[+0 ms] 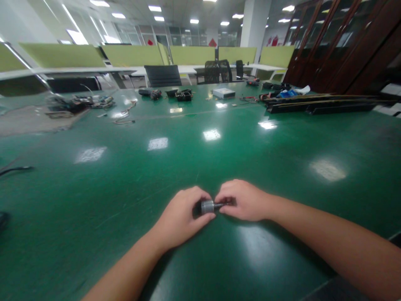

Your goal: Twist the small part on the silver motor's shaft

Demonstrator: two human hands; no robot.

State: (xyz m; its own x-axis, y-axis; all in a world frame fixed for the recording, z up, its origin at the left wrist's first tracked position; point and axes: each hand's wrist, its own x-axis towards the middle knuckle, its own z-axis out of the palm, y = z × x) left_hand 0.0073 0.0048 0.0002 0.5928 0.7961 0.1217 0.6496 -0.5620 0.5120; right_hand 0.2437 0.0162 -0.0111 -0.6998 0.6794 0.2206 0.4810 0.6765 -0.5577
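My left hand (183, 215) and my right hand (242, 200) meet low over the green table (125, 188), near its front edge. Between them is a small silver cylinder with a dark end (209, 206), like a little motor. The left hand's fingers wrap around the silver body. The right hand's fingers pinch the dark end that sticks out toward it. Both hands rest on or just above the tabletop. Part of the piece is hidden inside the fingers.
Far across the table lie black tools and parts (183, 95), a small white box (223, 93), loose wires (125, 115), a blurred clutter of parts (78, 103) and long black rails (322, 104). A dark cable (14, 169) enters at left. Office chairs and green partitions stand behind.
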